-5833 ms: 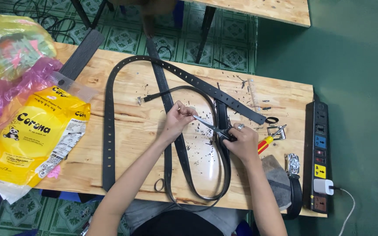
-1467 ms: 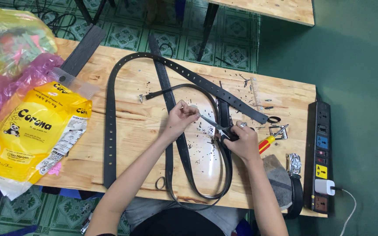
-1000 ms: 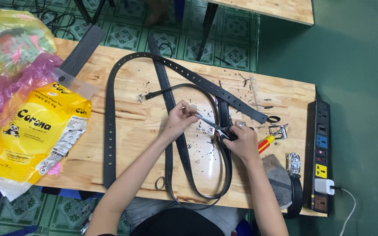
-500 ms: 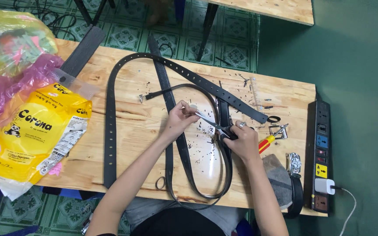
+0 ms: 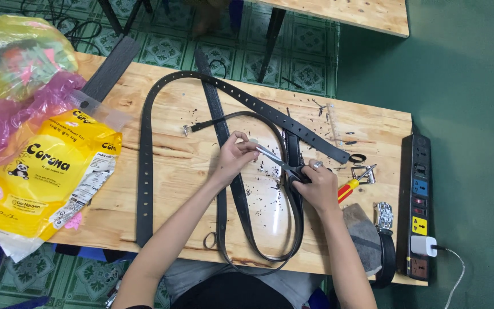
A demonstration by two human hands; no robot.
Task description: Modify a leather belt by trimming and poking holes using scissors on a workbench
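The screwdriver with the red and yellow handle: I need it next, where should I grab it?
Judging by its pose, grip the screwdriver by the exposed handle, coming from the right; the right hand covers its other end, and the buckle lies just beyond it.

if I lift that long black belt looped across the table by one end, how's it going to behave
The black belt would probably droop and trail: it already bends into a tight loop on the wooden table. It looks thin, so likely light. Its crossings with other straps may drag them along.

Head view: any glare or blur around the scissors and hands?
Head view: sharp and evenly lit, no glare; left hand and right hand cast only soft shadows; scissors blade shines faintly; belt holes stay crisp.
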